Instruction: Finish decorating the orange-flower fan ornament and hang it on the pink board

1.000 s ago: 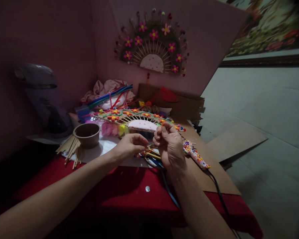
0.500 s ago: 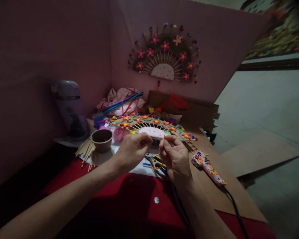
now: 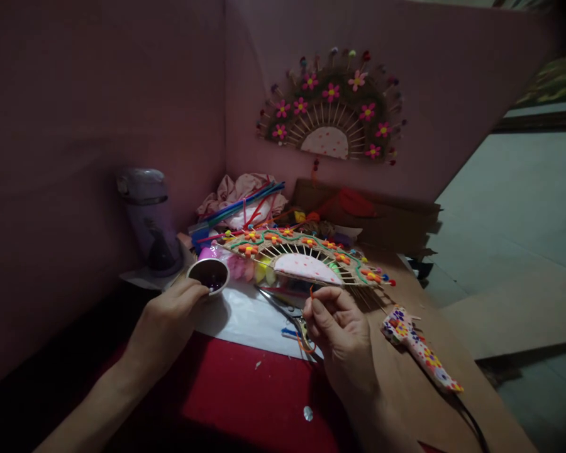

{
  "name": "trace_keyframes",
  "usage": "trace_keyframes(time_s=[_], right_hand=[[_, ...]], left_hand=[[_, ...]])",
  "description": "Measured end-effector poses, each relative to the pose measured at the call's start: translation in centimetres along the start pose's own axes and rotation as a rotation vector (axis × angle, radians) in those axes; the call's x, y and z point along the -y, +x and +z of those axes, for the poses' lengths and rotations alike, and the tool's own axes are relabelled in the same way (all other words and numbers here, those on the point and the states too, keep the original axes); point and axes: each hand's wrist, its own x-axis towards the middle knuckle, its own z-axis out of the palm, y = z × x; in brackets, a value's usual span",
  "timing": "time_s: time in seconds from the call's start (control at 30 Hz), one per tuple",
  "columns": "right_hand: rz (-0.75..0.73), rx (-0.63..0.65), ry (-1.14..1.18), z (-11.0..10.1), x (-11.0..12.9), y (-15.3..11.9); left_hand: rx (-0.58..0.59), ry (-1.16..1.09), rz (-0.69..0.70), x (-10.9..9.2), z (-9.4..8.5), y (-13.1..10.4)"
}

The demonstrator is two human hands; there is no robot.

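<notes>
Backdrop: a pink board wall (image 3: 122, 94) is standing behind the work area, and a finished half-round stick fan with pink flowers (image 3: 332, 110) is hanging on it.
Table: a red cloth-covered table (image 3: 245, 390) is carrying a brown cardboard sheet (image 3: 405, 377) on its right part and a white paper sheet (image 3: 238, 314) in the middle.
Jug: a purple lidded plastic jug (image 3: 149, 217) is standing upright at the back left, near the wall.
Fan in work: a half-round fan of wooden sticks with orange flowers and a green wavy border (image 3: 306, 255) is lying just beyond the right hand — its white dotted centre is facing the person.
Glue gun: a flower-patterned glue gun (image 3: 419, 349) is lying on the cardboard, right of the right hand and apart from it.
Left hand: the left hand (image 3: 167, 318) is gripping the rim of a small round brown bowl (image 3: 208, 275), which is tilting towards the camera at the left end of the fan.
Right hand: the right hand (image 3: 342, 330) is pinching a thin orange pipe-cleaner piece (image 3: 311, 293) between thumb and forefinger — held just in front of the fan's lower edge.
Scissors: dark-bladed scissors (image 3: 283, 306) are lying on the white paper between the two hands.
</notes>
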Motion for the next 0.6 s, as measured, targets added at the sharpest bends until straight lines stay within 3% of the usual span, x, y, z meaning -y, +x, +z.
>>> trace_keyframes(time_s=[0.17, 0.3, 0.6], right_hand=[[0.005, 0.001, -0.094, -0.3, -0.5, -0.3], [0.002, -0.012, -0.171, -0.3, -0.7, -0.6], [0.009, -0.051, -0.236, -0.5, -0.6, -0.8]], left_hand=[[-0.239, -0.08, 0.188, -0.4, 0.2, -1.3], [-0.231, -0.132, 0.195, -1.0, 0.1, -2.8], [-0.076, -0.268, 0.183, -1.7, -0.7, -5.3]])
